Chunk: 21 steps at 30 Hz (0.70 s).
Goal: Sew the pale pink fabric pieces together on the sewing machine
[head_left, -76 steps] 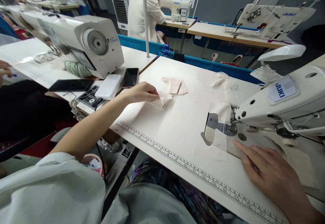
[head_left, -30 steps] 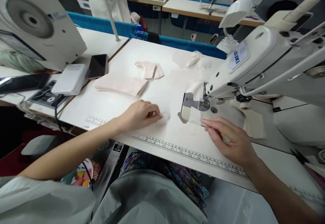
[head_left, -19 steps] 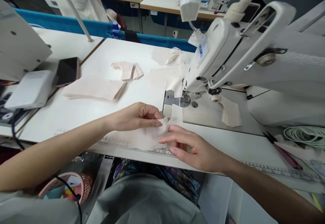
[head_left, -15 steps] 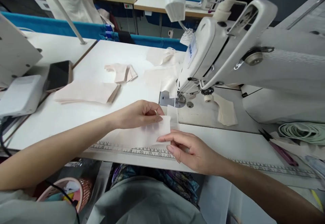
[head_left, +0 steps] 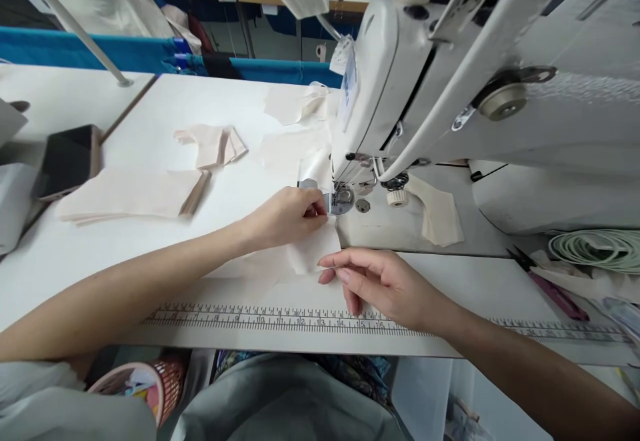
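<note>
Both hands have carried the thin pale pink fabric piece (head_left: pixel 305 257) farther, up to the metal presser foot (head_left: pixel 341 201). The left hand (head_left: pixel 287 217) pinches its far edge; the right hand (head_left: pixel 383 281) pinches its near right corner. A white sewing machine (head_left: pixel 450 94) stands right; a stack of pale pink fabric pieces (head_left: pixel 130 193) lies left.

The sewing machine (head_left: pixel 450 94) stands over the right part of the desk (head_left: pixel 150 241) and closes the way from above and from the right to the presser foot (head_left: pixel 341 201). To the left, the stack of fabric pieces (head_left: pixel 125 194), the folded pieces (head_left: pixel 213 144) and the phone (head_left: pixel 65 161) occupy the surface. The bare strip along the printed ruler (head_left: pixel 260 321) is open, and scissors (head_left: pixel 545 284) lie at the far right.
</note>
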Each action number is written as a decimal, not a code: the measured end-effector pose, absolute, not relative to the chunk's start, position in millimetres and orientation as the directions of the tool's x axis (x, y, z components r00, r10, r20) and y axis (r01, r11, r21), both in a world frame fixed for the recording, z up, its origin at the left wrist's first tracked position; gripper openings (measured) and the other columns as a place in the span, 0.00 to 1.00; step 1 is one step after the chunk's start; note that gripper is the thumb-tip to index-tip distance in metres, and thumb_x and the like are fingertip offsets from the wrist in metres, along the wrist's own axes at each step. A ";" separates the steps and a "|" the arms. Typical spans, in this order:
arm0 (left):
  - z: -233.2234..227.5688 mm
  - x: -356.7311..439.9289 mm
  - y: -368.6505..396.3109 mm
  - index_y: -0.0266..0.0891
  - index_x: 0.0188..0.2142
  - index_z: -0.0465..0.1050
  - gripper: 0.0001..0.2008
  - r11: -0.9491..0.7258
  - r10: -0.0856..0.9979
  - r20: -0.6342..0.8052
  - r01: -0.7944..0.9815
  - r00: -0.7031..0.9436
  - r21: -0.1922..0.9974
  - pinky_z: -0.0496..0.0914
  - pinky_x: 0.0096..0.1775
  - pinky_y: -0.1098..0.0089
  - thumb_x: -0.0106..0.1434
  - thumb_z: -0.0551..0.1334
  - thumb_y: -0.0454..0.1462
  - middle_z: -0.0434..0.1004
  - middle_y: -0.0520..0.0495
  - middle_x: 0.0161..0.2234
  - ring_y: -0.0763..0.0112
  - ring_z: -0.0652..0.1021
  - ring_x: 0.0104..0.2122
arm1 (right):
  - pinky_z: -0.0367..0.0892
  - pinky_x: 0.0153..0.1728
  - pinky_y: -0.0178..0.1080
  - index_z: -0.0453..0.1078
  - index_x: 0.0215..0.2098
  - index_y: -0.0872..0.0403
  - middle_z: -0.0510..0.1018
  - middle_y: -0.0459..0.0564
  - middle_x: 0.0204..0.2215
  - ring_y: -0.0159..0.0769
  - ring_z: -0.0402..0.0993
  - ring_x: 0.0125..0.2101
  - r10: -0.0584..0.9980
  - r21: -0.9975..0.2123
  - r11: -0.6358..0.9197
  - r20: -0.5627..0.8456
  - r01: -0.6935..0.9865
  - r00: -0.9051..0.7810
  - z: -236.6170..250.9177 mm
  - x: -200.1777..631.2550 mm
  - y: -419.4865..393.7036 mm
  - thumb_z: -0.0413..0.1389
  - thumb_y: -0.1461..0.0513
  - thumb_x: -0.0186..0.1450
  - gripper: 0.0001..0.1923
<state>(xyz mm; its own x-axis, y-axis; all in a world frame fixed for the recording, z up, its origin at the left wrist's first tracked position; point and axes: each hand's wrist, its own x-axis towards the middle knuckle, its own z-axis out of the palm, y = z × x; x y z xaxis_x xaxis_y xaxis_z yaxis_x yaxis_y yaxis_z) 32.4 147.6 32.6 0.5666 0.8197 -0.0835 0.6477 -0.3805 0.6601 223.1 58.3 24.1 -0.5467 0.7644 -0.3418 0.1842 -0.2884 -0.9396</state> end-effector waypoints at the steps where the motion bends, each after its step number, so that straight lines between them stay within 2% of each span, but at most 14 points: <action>1: 31.1 32.1 148.8 0.37 0.30 0.71 0.05 -0.392 0.817 -0.072 0.644 0.572 0.657 0.64 0.27 0.74 0.61 0.58 0.35 0.74 0.51 0.25 0.77 0.72 0.23 | 0.68 0.26 0.33 0.68 0.49 0.56 0.77 0.53 0.43 0.24 0.69 0.23 0.765 -0.938 -0.292 -0.347 0.188 -0.543 23.2 223.1 58.6 0.52 0.54 0.67 0.18; 9: 26.0 32.7 152.0 0.38 0.32 0.71 0.06 -0.434 0.820 -0.088 0.716 0.565 0.547 0.62 0.26 0.74 0.62 0.57 0.36 0.74 0.52 0.26 0.75 0.72 0.24 | 0.64 0.22 0.32 0.69 0.48 0.57 0.77 0.52 0.39 0.24 0.69 0.22 0.768 -0.937 -0.294 -0.350 0.191 -0.536 18.9 224.3 59.5 0.52 0.54 0.68 0.17; 21: 24.7 36.1 149.1 0.38 0.33 0.71 0.06 -0.440 0.835 -0.099 0.764 0.542 0.472 0.61 0.27 0.72 0.63 0.57 0.37 0.75 0.52 0.27 0.73 0.73 0.24 | 0.67 0.23 0.32 0.70 0.47 0.56 0.77 0.50 0.37 0.24 0.69 0.22 0.770 -0.938 -0.274 -0.345 0.211 -0.536 19.4 226.3 61.0 0.51 0.55 0.69 0.15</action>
<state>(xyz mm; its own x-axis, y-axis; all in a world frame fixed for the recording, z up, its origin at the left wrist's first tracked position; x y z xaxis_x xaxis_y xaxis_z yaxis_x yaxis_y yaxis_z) 36.1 149.1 24.7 0.5420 0.8345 -0.0991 0.7639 -0.4402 0.4718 226.3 61.0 19.4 -0.5361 0.7704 -0.3451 0.2107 -0.2738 -0.9384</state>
